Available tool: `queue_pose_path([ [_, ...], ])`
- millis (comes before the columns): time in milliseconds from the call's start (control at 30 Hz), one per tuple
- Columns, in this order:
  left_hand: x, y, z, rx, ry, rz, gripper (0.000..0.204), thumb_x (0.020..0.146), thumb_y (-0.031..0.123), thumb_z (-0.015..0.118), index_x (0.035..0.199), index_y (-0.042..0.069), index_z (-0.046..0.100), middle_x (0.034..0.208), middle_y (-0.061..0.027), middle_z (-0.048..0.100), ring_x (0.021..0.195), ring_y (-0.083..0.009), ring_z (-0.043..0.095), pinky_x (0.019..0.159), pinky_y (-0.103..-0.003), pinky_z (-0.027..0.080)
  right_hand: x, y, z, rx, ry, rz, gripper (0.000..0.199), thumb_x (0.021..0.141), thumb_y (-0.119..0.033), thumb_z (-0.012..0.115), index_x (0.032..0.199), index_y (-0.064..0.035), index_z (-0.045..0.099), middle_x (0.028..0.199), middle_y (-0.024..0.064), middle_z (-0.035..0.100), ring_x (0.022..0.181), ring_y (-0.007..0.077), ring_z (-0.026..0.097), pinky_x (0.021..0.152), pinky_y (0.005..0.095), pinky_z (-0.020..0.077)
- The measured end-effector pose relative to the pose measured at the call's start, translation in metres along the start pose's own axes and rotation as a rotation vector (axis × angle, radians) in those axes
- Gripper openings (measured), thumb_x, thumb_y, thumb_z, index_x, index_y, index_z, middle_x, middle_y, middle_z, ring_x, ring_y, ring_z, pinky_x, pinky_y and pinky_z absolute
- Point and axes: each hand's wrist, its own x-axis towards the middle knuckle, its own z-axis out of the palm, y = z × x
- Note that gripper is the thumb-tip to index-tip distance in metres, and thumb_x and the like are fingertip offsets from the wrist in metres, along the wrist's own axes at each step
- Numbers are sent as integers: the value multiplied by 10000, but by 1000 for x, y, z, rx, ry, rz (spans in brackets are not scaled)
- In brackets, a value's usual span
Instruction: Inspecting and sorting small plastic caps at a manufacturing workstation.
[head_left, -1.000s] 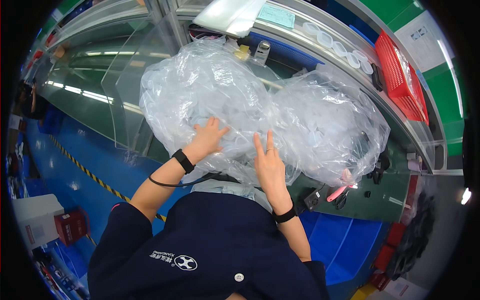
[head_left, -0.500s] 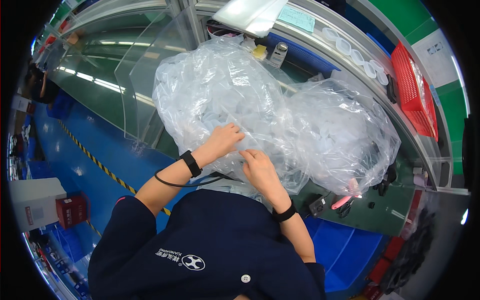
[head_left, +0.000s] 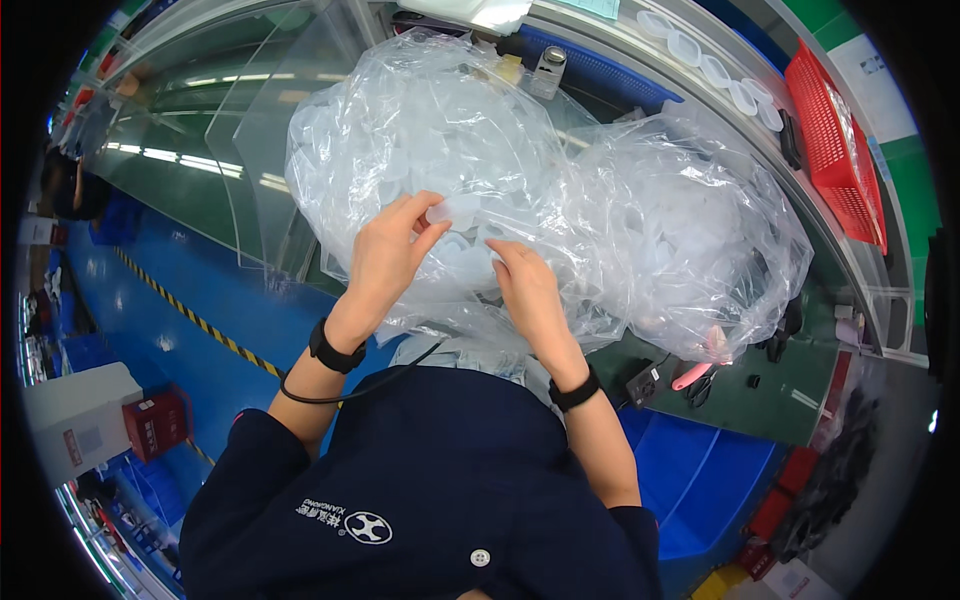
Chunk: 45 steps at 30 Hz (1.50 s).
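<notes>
A large clear plastic bag (head_left: 345, 165) full of translucent whitish parts lies on the bench in front of me. My left hand (head_left: 393, 245) pinches a small translucent plastic piece (head_left: 440, 212) between thumb and fingers, above the bag's near side. A little to its right, my right hand (head_left: 525, 285) has thumb and forefinger closed at the bag's near edge; they seem to grip the film, though the pinch is hard to make out. Touching the first bag on the right is a second clear bag (head_left: 700, 225) with similar parts.
Right of the bags, a pink-handled tool (head_left: 692, 376) and a small black box (head_left: 642, 382) lie on the green bench (head_left: 770, 400). A row of translucent cups (head_left: 714, 70) and a red basket (head_left: 835, 150) line the far right ledge. A metal-topped bottle (head_left: 548, 72) stands behind the bags.
My left hand has moved up and away from the right hand, and a translucent piece now shows in its fingers. My right hand has shifted slightly forward. The view has tilted a little.
</notes>
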Motion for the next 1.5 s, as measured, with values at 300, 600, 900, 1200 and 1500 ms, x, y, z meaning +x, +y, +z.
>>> queue_pose_path([
  [300, -10, -6, 5, -356, -154, -242, 218, 747, 125, 601, 931, 19, 553, 849, -74, 557, 569, -99, 517, 528, -235, 404, 9, 12, 20, 40, -326, 91, 273, 667, -106, 616, 921, -33, 548, 887, 120, 567, 820, 306, 526, 720, 385, 415],
  [600, -11, 44, -38, -809, -253, -429, 316, 820, 44, 437, 1134, 38, 467, 778, -15, 521, 564, -54, 447, 504, -172, 347, 3, -81, -82, 1116, 65, 691, 251, 677, -7, 621, 910, -45, 535, 866, 99, 564, 812, 215, 544, 646, 263, 446],
  [900, -16, 78, -45, -1104, -481, -421, 272, 854, 132, 431, 1088, 4, 486, 925, -66, 507, 535, -66, 474, 532, -183, 383, -14, -93, -115, 371, 366, -271, 296, 593, 100, 648, 843, -39, 572, 1115, 197, 423, 1042, 379, 449, 785, 365, 496],
  [1200, -23, 108, -49, -1169, -551, -148, 489, 609, 42, 722, 1053, 26, 517, 1058, -105, 444, 582, -77, 509, 583, -183, 415, -29, -96, -128, 184, 421, -315, 346, 566, 120, 636, 870, -33, 577, 1097, 221, 415, 962, 336, 503, 736, 306, 521],
  [1500, -35, 121, -51, -965, -508, -98, 513, 712, 273, 655, 1104, 7, 457, 982, -121, 448, 806, -157, 495, 686, -236, 395, -43, -117, -136, 1135, 284, 154, 692, 714, -204, 609, 1246, 54, 248, 1239, 246, 332, 1087, 298, 433, 909, 389, 354],
])
